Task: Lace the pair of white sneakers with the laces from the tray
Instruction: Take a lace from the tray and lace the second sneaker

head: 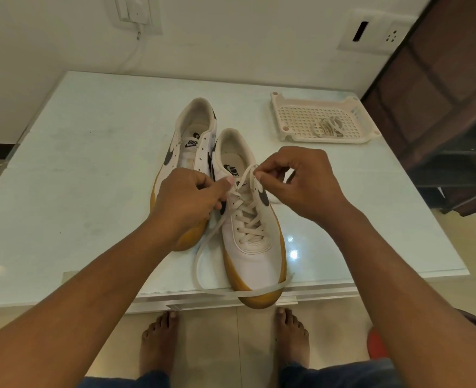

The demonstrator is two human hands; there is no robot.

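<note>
Two white sneakers with gum soles lie side by side on the pale table. The right sneaker [255, 253] carries a cream lace [246, 219] crossed through its eyelets. Over its top eyelets my left hand [188, 203] pinches one lace strand. My right hand [295, 180] pinches the other strand, which forms a loop above the tongue. A long free end runs down the shoe's left side and across its toe to the table's front edge. The left sneaker [193, 141] has bare eyelets and is partly hidden by my left hand. Another bundled lace [328, 127] lies in the tray.
The cream perforated tray [290, 113] stands at the table's [77, 163] back right. A dark wooden cabinet [441, 107] rises to the right. Wall sockets and a cable are behind the table. My bare feet stand on the floor below the front edge.
</note>
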